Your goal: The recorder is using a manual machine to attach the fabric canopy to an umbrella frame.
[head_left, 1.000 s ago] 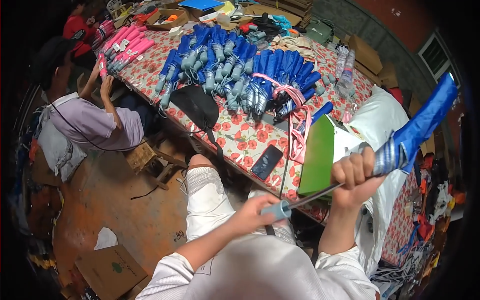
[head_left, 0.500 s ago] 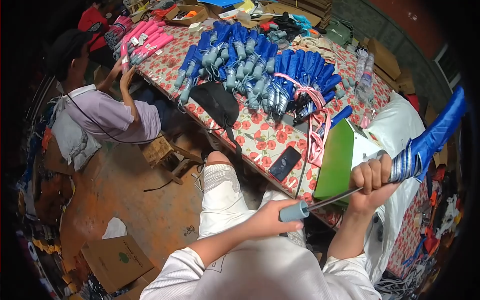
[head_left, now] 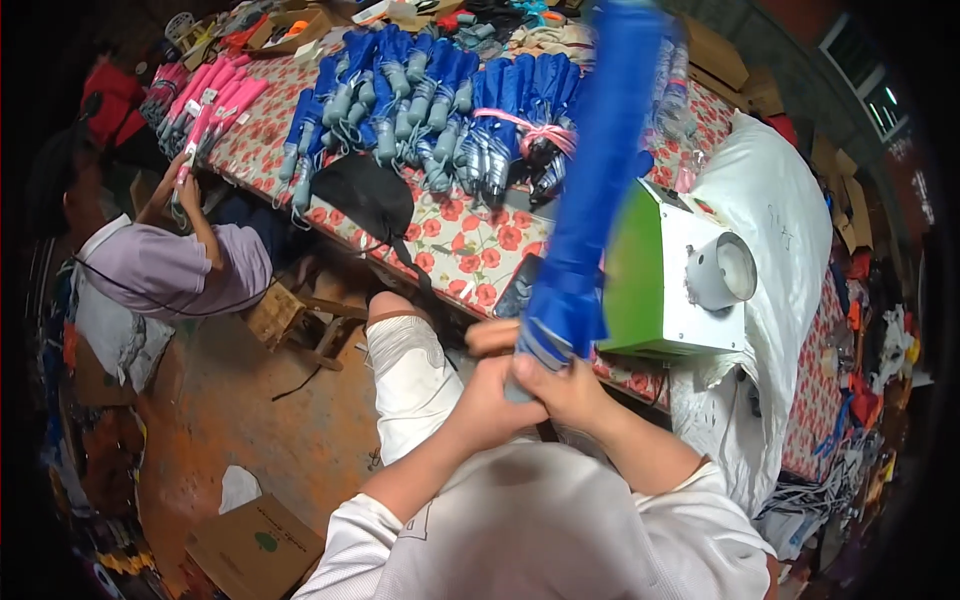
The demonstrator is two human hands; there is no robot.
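Observation:
A folded blue umbrella (head_left: 590,180) stands nearly upright in front of me, its upper part smeared by motion. My left hand (head_left: 490,405) is closed around its grey handle (head_left: 516,390), which is mostly covered by fingers. Just above, my right hand (head_left: 575,395) grips the lower end of the bunched cloth, thumb toward me. The shaft no longer shows. Beyond the umbrella, on the flower-patterned tabletop (head_left: 470,255), lies a dark phone (head_left: 516,290), partly hidden. A green and white box-shaped machine (head_left: 640,290) with a round metal nozzle stands just right of the umbrella.
Several folded blue umbrellas (head_left: 420,100) with grey handles cover the table's far part, some tied with pink ribbon (head_left: 530,130). A black cloth bag (head_left: 365,198) hangs at the near edge. A large white sack (head_left: 770,200) lies right. At left, a seated person (head_left: 180,265) handles pink umbrellas (head_left: 215,95).
The umbrella has swung from the far right to upright before me. My right hand has come down along the shaft to my left hand, so the long bare shaft is gone from sight.

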